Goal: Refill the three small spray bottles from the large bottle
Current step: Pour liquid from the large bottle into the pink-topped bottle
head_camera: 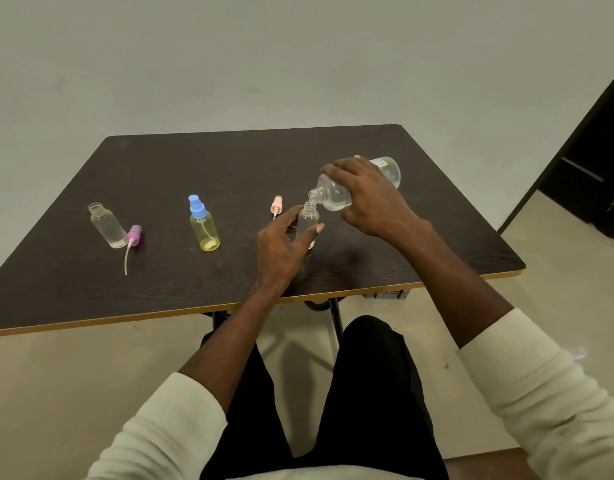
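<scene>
Head view shows your right hand (367,195) gripping the large bottle (359,185) from above, fingers curled round its body. The large bottle lies nearly horizontal above the table (160,292): its long axis runs from the base at the far right down to the mouth at the near left, and the mouth points down-left, directly over the open neck of the small clear bottle (308,223). The two openings appear to be touching or just apart; you cannot tell which from this view.

Your left hand (281,247) steadies the small clear bottle, thumb and fingers spread loosely round its sides. This bottle stands upright, long axis vertical, neck up. Its pink spray cap (276,205) lies on the table just to the left.

The coming move turns on mouth-over-neck alignment: keep the pouring mouth directly over the neck as you vary the tilt.

To the left, the yellow bottle (204,226) stands capped in blue. Further left, another clear bottle (106,225) stands uncapped, with the purple spray cap (134,235) beside it.
</scene>
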`<state>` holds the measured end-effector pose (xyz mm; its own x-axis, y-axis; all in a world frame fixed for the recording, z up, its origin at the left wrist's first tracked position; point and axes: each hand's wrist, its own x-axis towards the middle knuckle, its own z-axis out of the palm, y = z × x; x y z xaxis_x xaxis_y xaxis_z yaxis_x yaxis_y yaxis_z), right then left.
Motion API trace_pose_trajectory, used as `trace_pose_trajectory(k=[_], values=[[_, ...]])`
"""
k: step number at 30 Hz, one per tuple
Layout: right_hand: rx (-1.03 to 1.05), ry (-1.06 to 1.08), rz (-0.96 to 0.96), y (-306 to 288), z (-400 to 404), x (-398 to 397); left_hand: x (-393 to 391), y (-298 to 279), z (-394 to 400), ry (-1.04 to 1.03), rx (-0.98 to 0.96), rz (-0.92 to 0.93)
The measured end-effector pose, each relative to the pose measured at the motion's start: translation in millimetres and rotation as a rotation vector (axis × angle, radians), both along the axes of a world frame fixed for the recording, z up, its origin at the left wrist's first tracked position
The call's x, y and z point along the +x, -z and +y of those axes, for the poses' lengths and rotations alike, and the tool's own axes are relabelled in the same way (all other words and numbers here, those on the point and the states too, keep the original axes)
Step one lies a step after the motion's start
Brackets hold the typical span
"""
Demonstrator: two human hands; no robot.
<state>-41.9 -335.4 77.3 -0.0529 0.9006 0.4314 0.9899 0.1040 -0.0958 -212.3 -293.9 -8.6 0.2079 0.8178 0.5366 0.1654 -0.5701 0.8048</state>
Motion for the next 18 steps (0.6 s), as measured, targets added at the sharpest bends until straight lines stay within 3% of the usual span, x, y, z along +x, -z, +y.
trace_pose_trajectory(k=[10, 18], values=[[0.004, 0.019, 0.067, 5, 0, -1, 0, 2, 2, 0.001, 0.011, 0.020], [-0.021, 0.036, 0.267, 16, 3, -3, -1, 0, 1, 0.022, 0.016, 0.008]])
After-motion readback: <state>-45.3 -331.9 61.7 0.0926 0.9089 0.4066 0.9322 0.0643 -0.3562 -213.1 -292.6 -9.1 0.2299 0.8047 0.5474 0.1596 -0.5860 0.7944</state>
